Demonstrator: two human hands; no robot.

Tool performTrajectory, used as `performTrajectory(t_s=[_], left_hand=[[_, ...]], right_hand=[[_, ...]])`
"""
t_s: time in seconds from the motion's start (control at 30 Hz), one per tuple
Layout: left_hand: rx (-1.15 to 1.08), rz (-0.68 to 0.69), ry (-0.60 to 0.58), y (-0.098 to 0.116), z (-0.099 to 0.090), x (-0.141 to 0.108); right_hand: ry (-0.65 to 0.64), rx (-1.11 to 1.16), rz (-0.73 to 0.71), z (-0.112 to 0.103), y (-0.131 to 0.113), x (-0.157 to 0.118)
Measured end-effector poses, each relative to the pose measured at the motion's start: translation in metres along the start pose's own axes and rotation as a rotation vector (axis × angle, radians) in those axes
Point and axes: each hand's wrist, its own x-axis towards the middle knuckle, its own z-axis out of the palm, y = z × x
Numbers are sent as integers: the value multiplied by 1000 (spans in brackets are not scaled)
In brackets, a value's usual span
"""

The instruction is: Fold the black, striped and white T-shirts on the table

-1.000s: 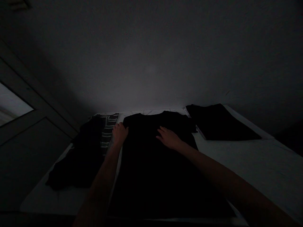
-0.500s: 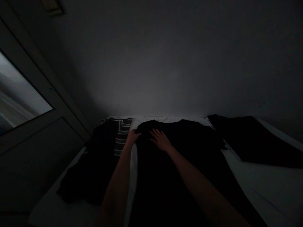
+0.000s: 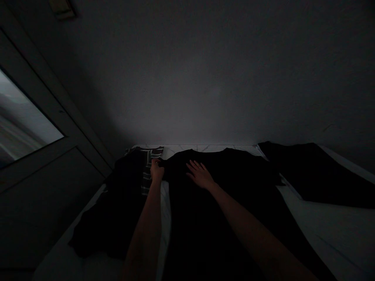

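Dim light lies over a pale table (image 3: 331, 222) that reaches from the foot of the view to a wall, and most of the cloth on it reads as flat black. Nearest, the body of a black T-shirt (image 3: 196, 234) runs out past the lower edge, spread flat between and beneath the two bare forearms. Its side seams widen toward the viewer, and weave and folds are lost in the darkness.

Farther up, the right hand (image 3: 200, 175) rests palm down on the upper chest of the shirt, fingers loosely spread, gripping nothing. To its left, the left hand (image 3: 157, 170) pinches the end of the shirt's sleeve between thumb and curled fingers, drawing it out sideways. Beyond both hands lie the shallow curve of the neckline and the shoulders, with the other short sleeve sticking out at the right.

Left of the shirt is a dark, rumpled garment (image 3: 111, 218), partly over a cloth with thin light stripes (image 3: 146, 181). At the right a black folded cloth (image 3: 316, 175) lies flat with straight edges. Behind them a strip of the table shows fine veining like marble, meeting a plain grey wall (image 3: 213, 86). A panelled door (image 3: 84, 132) with a bright pane (image 3: 26, 121) slants in at the left.
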Motion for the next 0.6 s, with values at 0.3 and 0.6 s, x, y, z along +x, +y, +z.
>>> performTrajectory(t_s=[0.3, 0.6], left_hand=[[93, 37, -35, 7, 5, -10], [170, 117, 75, 4, 9, -15]], right_hand=[[78, 56, 95, -38, -14, 87], [34, 107, 149, -12, -13, 149]])
